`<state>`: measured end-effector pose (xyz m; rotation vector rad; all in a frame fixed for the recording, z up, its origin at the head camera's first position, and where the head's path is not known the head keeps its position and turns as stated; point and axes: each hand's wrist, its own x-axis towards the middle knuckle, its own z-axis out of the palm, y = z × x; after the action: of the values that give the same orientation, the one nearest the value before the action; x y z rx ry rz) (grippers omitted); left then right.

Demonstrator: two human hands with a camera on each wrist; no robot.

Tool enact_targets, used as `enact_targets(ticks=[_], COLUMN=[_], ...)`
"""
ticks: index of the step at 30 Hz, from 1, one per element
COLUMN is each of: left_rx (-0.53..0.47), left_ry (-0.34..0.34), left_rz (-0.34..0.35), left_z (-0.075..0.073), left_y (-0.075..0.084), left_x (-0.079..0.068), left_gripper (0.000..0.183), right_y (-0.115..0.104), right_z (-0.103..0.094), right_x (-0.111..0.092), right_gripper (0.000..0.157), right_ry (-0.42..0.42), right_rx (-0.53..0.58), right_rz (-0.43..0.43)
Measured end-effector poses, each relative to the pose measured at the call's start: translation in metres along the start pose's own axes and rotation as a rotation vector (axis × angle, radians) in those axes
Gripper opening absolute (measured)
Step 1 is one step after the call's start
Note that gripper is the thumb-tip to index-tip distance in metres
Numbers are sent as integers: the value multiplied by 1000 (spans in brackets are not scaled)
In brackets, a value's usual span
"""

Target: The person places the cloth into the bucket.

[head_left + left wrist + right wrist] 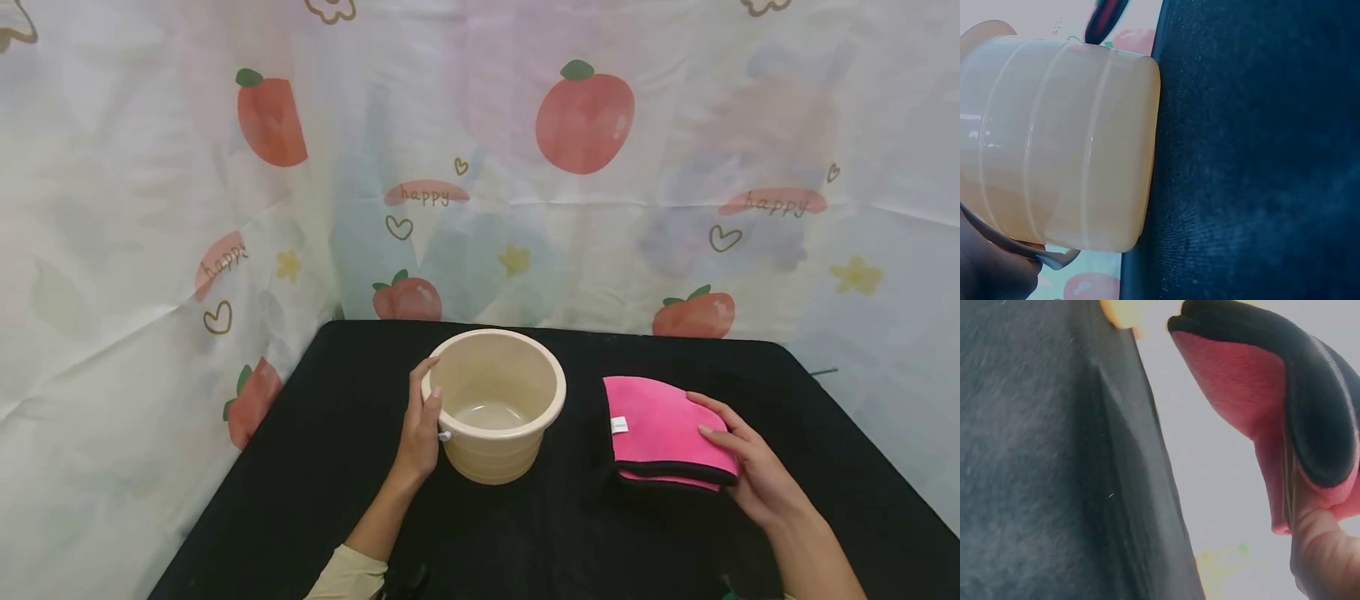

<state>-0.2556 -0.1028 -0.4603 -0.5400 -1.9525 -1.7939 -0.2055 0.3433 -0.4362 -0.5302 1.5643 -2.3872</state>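
A cream plastic bucket [495, 458] stands toward the middle of the table, its inside facing up and holding nothing visible. My left hand [422, 429] grips its left rim, the thumb at the edge. In the left wrist view, the ribbed bucket wall [1060, 144] fills the left half, with a pale handle [1054, 257] running beside the hand. To the right, my right hand [761, 479] pinches a folded pink cloth [660, 417] with black edging and a small white tag. The right wrist view shows that cloth [1235, 381] raised above the dark tabletop, its folds hanging loosely.
A black cloth covers the table [480, 542]. Behind and to the left hangs a pale curtain [480, 100] printed with red fruit, hearts and stars. The cloth and bucket are apart, with black tabletop between them.
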Motion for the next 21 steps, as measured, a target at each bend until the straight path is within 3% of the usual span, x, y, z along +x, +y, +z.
enact_targets(ticks=[2, 5, 10, 15, 21], left_rx=[14, 35, 48, 48, 54], left_ry=[5, 17, 24, 24, 22], left_rz=[1, -3, 0, 15, 7], left_z=[0, 0, 0, 1, 2], left_y=[1, 3, 3, 1, 2], left_x=[0, -1, -2, 0, 1], left_gripper=[49, 48, 48, 48, 48], right_y=[-2, -4, -11, -21, -31], right_z=[1, 3, 8, 15, 25], right_x=[0, 0, 1, 4, 8], right_gripper=[52, 53, 52, 51, 44], right_ry=[-68, -103, -61, -16, 93], right_rx=[79, 147, 178, 278, 259], right_rz=[-23, -46, -22, 44, 45])
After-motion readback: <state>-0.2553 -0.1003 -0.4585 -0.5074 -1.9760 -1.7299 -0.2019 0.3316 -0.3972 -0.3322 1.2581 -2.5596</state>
